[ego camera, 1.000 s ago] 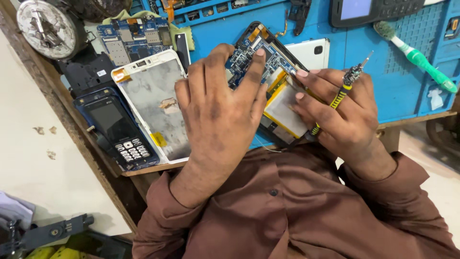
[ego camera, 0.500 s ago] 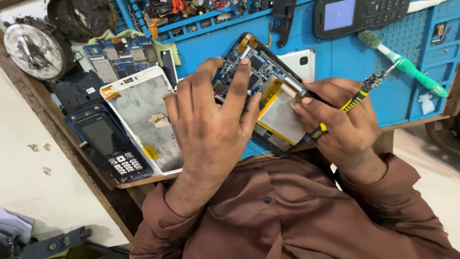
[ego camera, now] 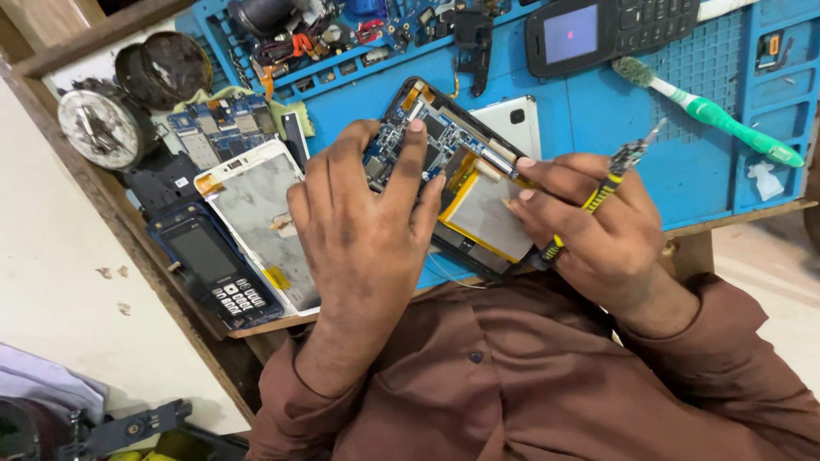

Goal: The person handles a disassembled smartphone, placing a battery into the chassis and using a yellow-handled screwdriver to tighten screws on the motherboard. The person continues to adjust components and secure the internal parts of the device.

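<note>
Tablet (ego camera: 444, 183) is lying opened; my left hand (ego camera: 367, 230) is spreading to steady it, right hand (ego camera: 589, 226) gripping the screwdriver (ego camera: 598, 195) at 3 o'clock.

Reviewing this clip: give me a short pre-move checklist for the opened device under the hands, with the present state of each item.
1. Opened device held down: ok, left hand lies over it, fingers on the circuit board.
2. Screwdriver secured: ok, in the right hand, tip pointing up and away from the board.
3. Battery pack undamaged: cannot tell; right fingertips rest at its upper edge.
4. Loose white back cover out of the way: ok, lying left of the left hand.
5. Device fully on the blue mat: not ok, its near corner overhangs the bench edge.
</note>
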